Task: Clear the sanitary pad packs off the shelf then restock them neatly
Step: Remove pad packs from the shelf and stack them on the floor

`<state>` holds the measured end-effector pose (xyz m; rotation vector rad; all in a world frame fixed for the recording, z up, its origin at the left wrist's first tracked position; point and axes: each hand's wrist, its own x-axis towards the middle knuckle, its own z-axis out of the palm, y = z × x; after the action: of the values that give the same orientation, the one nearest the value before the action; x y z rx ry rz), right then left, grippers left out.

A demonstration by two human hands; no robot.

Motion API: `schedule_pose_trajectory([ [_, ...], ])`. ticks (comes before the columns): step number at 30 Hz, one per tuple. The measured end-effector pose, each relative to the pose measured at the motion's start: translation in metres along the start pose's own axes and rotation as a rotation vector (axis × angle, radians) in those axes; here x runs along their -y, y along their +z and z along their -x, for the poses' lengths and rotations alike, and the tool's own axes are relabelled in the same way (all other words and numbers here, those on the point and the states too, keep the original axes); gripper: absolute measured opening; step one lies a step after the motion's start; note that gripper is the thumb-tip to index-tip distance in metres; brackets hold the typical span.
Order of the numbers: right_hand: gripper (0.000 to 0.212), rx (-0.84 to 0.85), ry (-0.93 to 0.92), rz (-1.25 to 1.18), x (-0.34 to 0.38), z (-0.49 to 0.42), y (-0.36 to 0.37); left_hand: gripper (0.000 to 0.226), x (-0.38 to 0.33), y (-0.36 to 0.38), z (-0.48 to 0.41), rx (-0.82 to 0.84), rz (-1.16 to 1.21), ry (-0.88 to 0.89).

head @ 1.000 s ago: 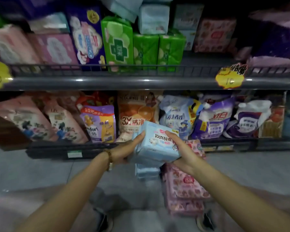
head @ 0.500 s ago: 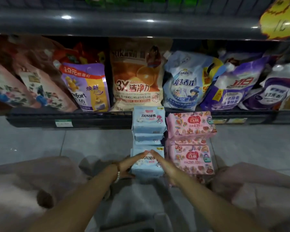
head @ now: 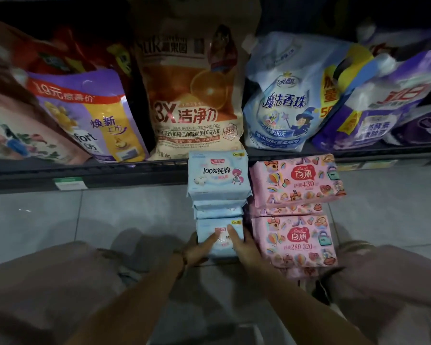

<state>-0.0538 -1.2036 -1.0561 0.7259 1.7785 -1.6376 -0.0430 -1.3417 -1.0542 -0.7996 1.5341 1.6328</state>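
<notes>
Floor off the shelf's front edge now, not mid-air: blue pack still gripped between left hand and right hand.

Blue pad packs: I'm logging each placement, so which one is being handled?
The nearest blue pack, lowest in view: the left hand and right hand hold it. The blue pack reading 100% lies by the shelf, untouched.

Dim, perhaps blurred, edges warped.

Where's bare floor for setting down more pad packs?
Bare tile lies left of the blue packs, before the shelf rail, and right of the pink packs. They crowd together; left hand and right hand hold the nearest blue pack.
</notes>
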Motion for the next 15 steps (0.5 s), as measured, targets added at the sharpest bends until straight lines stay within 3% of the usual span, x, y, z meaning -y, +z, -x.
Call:
schedule_pose_trajectory([
  [2,0.032,-0.005,-0.031,-0.002,-0.003,-0.006,-0.001,0.025,-0.002,0.003,-0.001,-0.013,-0.021,0.028],
  [7,0.036,-0.018,-0.07,0.034,-0.006,-0.007,-0.001,0.035,0.0,0.003,-0.003,-0.061,-0.111,0.004],
  [15,0.046,-0.054,-0.152,0.216,0.03,0.021,-0.001,0.073,-0.027,-0.005,0.031,-0.131,-0.238,0.012],
])
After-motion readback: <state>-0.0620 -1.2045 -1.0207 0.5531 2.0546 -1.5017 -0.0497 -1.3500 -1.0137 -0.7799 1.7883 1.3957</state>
